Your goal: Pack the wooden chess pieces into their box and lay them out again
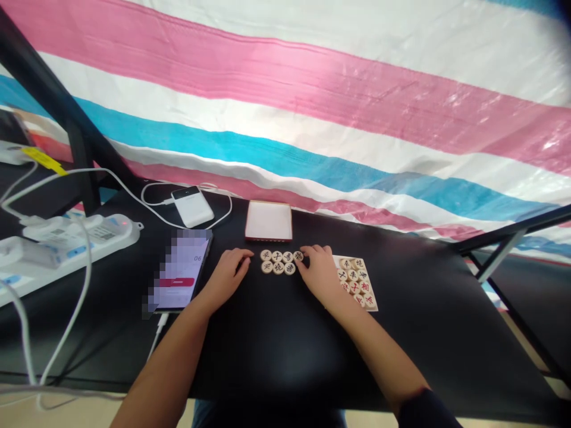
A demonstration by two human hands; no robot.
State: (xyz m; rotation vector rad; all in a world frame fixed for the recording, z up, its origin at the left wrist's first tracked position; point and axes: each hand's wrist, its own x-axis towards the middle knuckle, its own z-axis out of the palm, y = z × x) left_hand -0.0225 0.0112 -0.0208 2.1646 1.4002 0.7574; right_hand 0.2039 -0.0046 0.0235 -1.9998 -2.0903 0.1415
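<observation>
Two rows of round wooden Chinese chess pieces with black characters lie face up on the black table. My right hand has its thumb and index finger around one chess piece at the right end of the far row. Just left of the rows, my left hand rests on the table, its thumb and index finger apart and nothing between them. Partly behind my right hand and wrist is a pale tray of more chess pieces, some marked black, others red.
A shallow white box lid with a red rim lies beyond the rows. To the left are a phone on a cable, a white power bank and a power strip with loose cords. Striped plastic sheeting hangs behind the table.
</observation>
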